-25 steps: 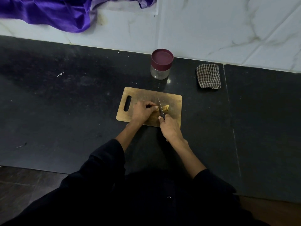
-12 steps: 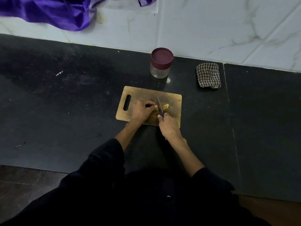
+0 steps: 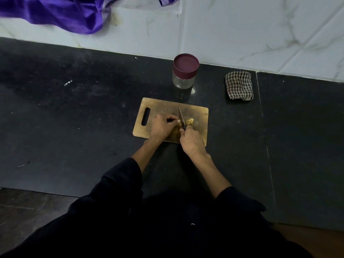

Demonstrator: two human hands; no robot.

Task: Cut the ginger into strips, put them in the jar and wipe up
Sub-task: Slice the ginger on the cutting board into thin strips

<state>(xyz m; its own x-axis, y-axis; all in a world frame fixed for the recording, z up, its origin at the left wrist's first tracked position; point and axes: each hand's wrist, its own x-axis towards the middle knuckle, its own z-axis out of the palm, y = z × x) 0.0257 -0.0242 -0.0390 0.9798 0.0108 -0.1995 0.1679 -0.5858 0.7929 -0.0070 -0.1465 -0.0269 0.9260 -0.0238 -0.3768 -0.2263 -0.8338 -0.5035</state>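
Note:
A wooden cutting board (image 3: 163,107) with a handle slot lies on the black counter. On it sits a yellowish piece of ginger (image 3: 189,121), partly hidden by both hands. My left hand (image 3: 162,126) holds the ginger down with curled fingers. My right hand (image 3: 191,144) grips the handle of a small knife (image 3: 181,117), whose blade points away from me and rests across the ginger. A glass jar (image 3: 183,81) with a maroon lid on stands behind the board. A folded checked cloth (image 3: 239,85) lies at the back right.
The black stone counter (image 3: 74,118) runs up to a white marble wall (image 3: 242,30). A purple satin cloth (image 3: 55,12) hangs at the top left. The counter's front edge is near my body, with dark floor below it at the left.
The knife blade has shifted slightly along the ginger between frames. Both hands stay at the same spot on the board.

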